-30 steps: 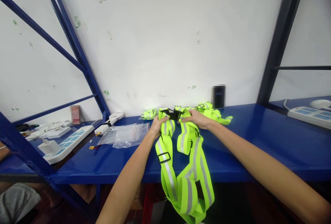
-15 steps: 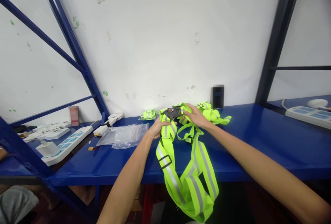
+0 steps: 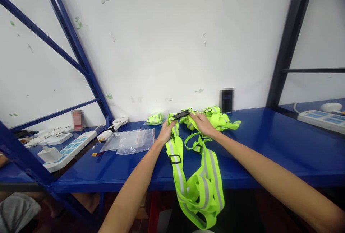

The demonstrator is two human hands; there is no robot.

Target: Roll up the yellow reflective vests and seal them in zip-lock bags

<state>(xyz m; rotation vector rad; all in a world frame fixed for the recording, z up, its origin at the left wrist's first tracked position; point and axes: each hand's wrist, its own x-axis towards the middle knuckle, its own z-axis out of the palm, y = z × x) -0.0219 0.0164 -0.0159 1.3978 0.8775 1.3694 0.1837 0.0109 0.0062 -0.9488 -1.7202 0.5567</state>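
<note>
Both my hands hold a neon-yellow reflective harness (image 3: 179, 177) with silver stripes, above the front of the blue table. My left hand (image 3: 167, 130) is closed on the strap just left of a black side-release buckle (image 3: 182, 114). On the buckle's other side, my right hand (image 3: 201, 122) grips the strap, thumb and fingers together. The two buckle halves look joined, tilted up to the right. Below my hands the straps hang in loops past the table's front edge, with a black slider (image 3: 175, 159) on the left strap.
Behind my right hand lies a heap of similar yellow straps (image 3: 222, 121). A bagged yellow bundle (image 3: 154, 119) is near the wall. Clear plastic bags (image 3: 134, 141), a small white fan (image 3: 120, 121) and a power strip (image 3: 71, 150) are left. A dark box (image 3: 226, 100) stands against the wall.
The buckle has tipped so that it shows more edge-on. My left hand has moved slightly right and up, and the hanging loops have swung a little.
</note>
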